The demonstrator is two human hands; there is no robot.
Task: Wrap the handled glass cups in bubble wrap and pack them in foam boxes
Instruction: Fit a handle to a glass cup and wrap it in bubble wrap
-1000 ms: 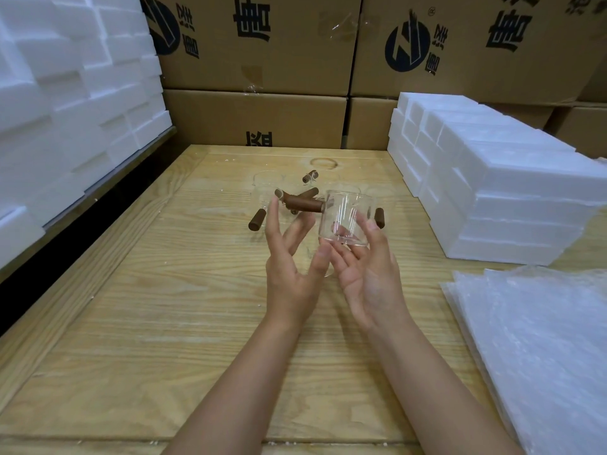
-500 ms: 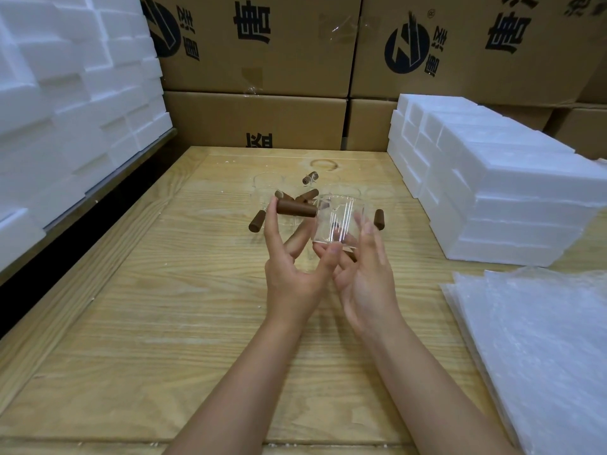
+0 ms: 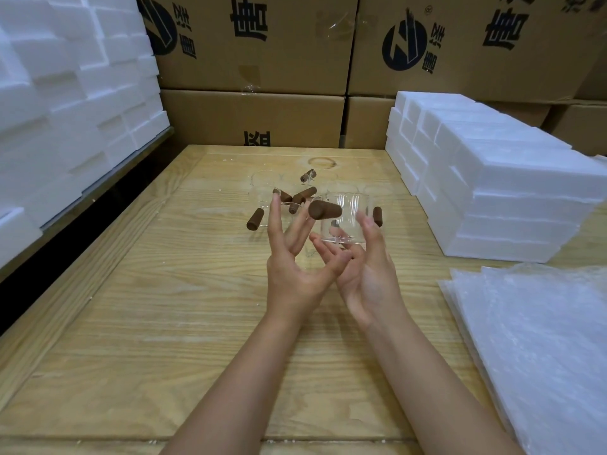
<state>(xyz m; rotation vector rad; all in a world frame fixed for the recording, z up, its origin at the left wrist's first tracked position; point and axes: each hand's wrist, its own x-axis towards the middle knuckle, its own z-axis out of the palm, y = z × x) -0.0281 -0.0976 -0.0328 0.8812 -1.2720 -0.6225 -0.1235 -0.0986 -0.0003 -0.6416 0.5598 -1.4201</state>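
Observation:
I hold a clear glass cup [image 3: 348, 214] with a brown wooden handle [image 3: 325, 210] above the wooden table [image 3: 164, 307]. My right hand [image 3: 368, 274] grips it, fingertips under the base and thumb against its right side. The handle points toward me. Just left of the cup, my left hand [image 3: 292, 274] has its fingers spread and straight, with the middle finger close to the handle. Several more handled glass cups [image 3: 262, 188] lie behind my hands on the table. A stack of bubble wrap sheets [image 3: 542, 339] lies at the right.
White foam boxes [image 3: 492, 192] are stacked at the back right of the table. More foam pieces [image 3: 65, 93] are piled on a shelf along the left. Cardboard cartons [image 3: 262, 116] form a wall behind the table.
The cup has turned in my fingers: its handle swung from pointing left to pointing toward me. My left fingers spread apart; both hands stayed in about the same place.

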